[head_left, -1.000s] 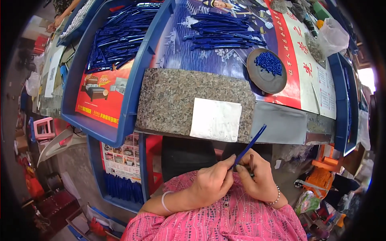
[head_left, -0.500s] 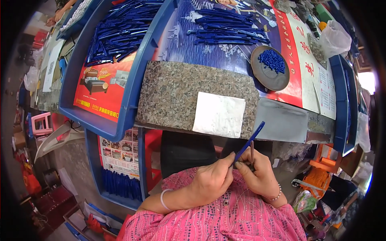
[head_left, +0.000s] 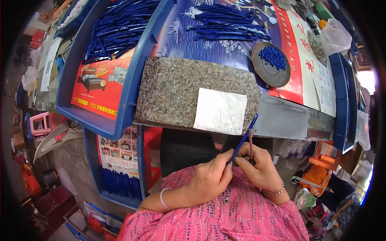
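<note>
Both hands met close to the body, just below the table edge: the left hand [head_left: 211, 180] pinched the lower end of a slim blue pen barrel [head_left: 243, 138], the right hand [head_left: 259, 168] curled around a thin brownish rod [head_left: 250, 143] beside it. The barrel angled up toward the white sheet [head_left: 220, 111] on the granite slab [head_left: 189, 90]. It looked light, stiff and smooth, best gripped low between fingertips.

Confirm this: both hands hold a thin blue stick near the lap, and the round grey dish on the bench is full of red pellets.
Not quite. In the head view the pellets in the round grey dish are blue, not red. The left hand and right hand do hold the thin blue stick near the lap.
</note>
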### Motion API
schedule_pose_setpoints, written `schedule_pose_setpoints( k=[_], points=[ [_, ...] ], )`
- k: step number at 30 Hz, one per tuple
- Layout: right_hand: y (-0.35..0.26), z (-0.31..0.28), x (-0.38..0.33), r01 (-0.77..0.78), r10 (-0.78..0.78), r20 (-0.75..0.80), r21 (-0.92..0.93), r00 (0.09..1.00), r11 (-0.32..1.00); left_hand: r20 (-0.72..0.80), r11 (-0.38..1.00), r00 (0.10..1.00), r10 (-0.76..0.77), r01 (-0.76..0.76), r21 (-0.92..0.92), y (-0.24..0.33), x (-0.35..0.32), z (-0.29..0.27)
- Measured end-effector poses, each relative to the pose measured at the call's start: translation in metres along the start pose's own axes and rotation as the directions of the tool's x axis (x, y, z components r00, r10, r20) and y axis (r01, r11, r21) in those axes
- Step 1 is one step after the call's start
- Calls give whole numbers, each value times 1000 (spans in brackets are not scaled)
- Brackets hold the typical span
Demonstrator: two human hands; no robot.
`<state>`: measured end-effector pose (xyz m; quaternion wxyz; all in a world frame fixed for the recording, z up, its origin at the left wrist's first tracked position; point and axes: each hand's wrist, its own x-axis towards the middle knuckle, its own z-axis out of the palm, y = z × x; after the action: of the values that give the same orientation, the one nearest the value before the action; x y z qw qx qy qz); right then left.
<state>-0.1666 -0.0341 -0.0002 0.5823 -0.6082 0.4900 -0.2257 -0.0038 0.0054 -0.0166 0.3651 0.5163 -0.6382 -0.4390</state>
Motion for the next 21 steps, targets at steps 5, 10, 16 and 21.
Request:
schedule_pose_setpoints(
  k=[5, 10, 16, 21],
  points=[
    [-5, 1, -2, -14, 13, -9, -66, 1000, 998, 12, 995, 998, 59, -60, 85, -3, 0, 2],
    [-17, 11, -2, 34, -56, -82, -251, 995, 967, -14, 965, 993, 120, -113, 238, -3, -3, 5],
    [-20, 21, -8, 67, -125, -107, -434, 986, 898, -88, 941, 974, 207, -174, 289, -3, -1, 6],
    [-22, 28, -4, 58, -145, -171, -432, 974, 900, -140, 974, 979, 149, -121, 189, -4, -1, 2]
  ],
)
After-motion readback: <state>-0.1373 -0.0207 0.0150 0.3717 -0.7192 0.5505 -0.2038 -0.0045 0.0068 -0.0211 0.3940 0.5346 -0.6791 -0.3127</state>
